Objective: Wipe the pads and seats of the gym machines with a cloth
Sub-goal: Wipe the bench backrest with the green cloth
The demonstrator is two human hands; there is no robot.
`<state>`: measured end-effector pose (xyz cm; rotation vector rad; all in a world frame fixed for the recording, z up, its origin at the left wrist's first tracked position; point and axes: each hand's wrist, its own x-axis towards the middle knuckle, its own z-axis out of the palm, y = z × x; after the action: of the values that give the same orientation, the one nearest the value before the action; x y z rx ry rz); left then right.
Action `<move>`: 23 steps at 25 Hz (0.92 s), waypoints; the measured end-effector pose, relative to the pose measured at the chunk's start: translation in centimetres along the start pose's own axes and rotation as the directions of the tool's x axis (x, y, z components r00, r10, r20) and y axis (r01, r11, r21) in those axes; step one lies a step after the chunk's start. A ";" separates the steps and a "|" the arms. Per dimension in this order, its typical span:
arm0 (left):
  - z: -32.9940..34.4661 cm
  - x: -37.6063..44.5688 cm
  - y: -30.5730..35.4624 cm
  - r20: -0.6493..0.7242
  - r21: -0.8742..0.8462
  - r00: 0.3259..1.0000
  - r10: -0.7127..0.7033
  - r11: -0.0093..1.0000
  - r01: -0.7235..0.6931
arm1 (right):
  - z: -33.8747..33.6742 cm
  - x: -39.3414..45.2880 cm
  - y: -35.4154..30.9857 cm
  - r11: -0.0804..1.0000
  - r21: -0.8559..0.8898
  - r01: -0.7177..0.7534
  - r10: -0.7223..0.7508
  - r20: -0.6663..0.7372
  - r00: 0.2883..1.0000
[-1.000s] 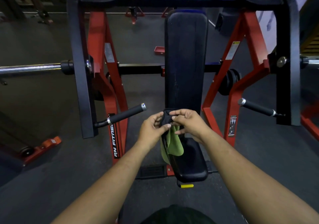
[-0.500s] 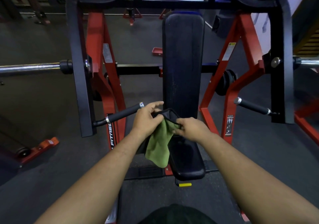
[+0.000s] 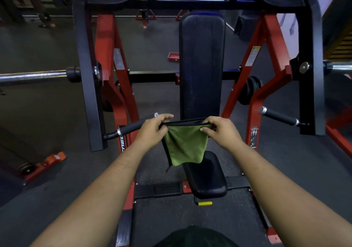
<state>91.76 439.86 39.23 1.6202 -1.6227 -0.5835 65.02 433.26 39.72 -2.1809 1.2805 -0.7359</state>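
Both hands are holding up a green cloth (image 3: 185, 144) in the air. The left hand (image 3: 152, 130) is pinching the top left corner, with its fingers curled round the edge. The right hand (image 3: 221, 130) is pinching the top right corner the same way, thumb under and fingers on top. The top edge, which has a black trim, is stretching flat between the two sets of fingers. The rest of the cloth is hanging down below the fingers.

The cloth is not touching anything but the hands. Above the fingers, the tall black back pad (image 3: 202, 64) is standing upright. Below the fingers, the black seat (image 3: 207, 178) is peeking out from under the hanging cloth. A small yellow knob (image 3: 205, 203) is sticking out under the seat.

Just beside the left fingers, a black handle (image 3: 133, 126) is poking out from the red frame (image 3: 108, 56). White letters are running down the red frame by the left wrist, but only a few show, so the word cannot be read. Well away from the right fingers, another black handle (image 3: 280, 117) is sticking out. Near it, a small sticker (image 3: 254, 135) with little drawings is sitting on the red frame, too small to read. Higher up, a white warning label (image 3: 252, 56) with a yellow top is also too small to read.
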 end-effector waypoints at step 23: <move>2.7 -3.4 -1.8 0.069 -0.488 0.795 -0.602 0.675 0.553 | 3.5 -2.0 0.2 0.692 0.384 -0.611 0.496 0.361 0.790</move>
<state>90.49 442.51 35.56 1.7126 -0.7481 -1.1207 66.42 435.50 36.63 -1.3112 1.3559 -0.4597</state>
